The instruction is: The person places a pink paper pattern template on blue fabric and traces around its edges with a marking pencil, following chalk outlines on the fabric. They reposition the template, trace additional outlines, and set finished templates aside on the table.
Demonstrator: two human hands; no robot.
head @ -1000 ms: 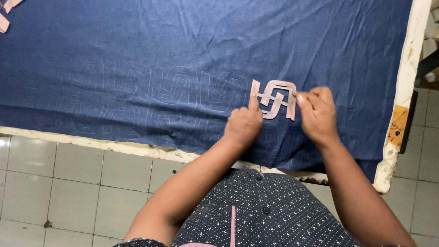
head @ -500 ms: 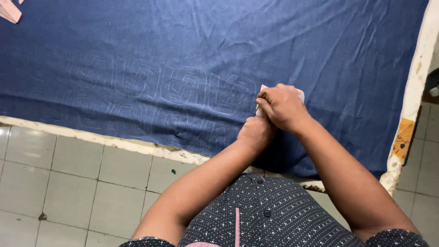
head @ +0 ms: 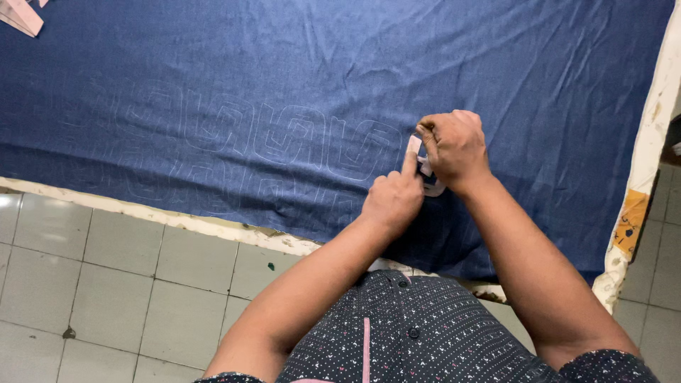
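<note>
Pinned under both hands, a pink paper template (head: 428,172) lies flat on the blue cloth (head: 284,78); only slivers of it show, a strip beside the left forefinger and a pale edge below the right palm. Left hand (head: 392,200) is loosely fisted with the forefinger stretched forward, its tip pressing down on the template; right hand (head: 454,147) is curled over the template from the far side, fingers bent tight together near its top edge; whether they pinch a small tool or only the paper cannot be told, since the knuckles hide it. Both hands touch at the template, near the right end of the cloth.

Leftward from the hands runs a row of faint pale outlines (head: 284,138) traced on the cloth, interlocking shapes side by side; the cloth drapes over a table with a worn whitish edge (head: 660,106); more pink paper pieces (head: 21,15) sit at the far left corner; pale floor tiles (head: 92,262) show below; a dark dotted shirt (head: 418,333) fills the bottom.
</note>
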